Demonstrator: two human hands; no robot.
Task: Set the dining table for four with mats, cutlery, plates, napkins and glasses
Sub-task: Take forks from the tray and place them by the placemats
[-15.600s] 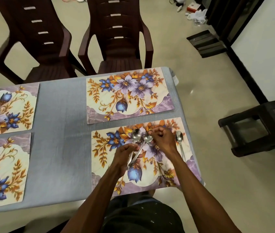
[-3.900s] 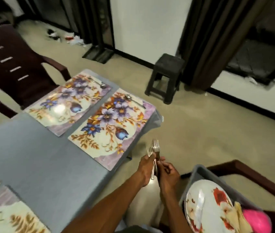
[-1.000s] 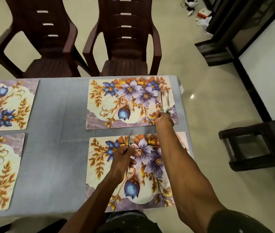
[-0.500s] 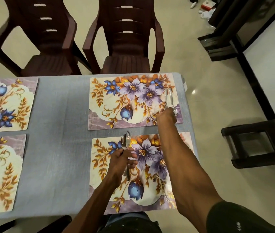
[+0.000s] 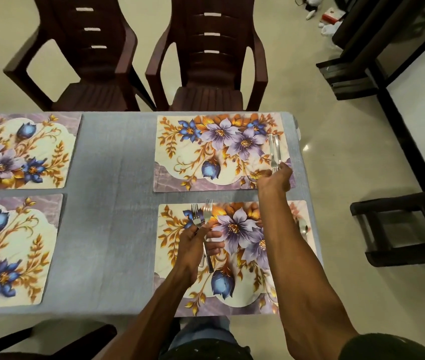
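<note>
You're on the cutlery step, right hand point(image 5: 275, 178) pinching a fork point(image 5: 274, 152) on the far mat point(image 5: 221, 152) beside its spoon point(image 5: 278, 149), left hand point(image 5: 195, 245) gripping spare forks point(image 5: 202, 216) just above your fist, so let go and move on.

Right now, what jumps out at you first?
The four flowery mats on the grey table. Next, the left hand gripping forks over the near right mat, while the right hand touches cutlery on the far right mat's right edge.
</note>
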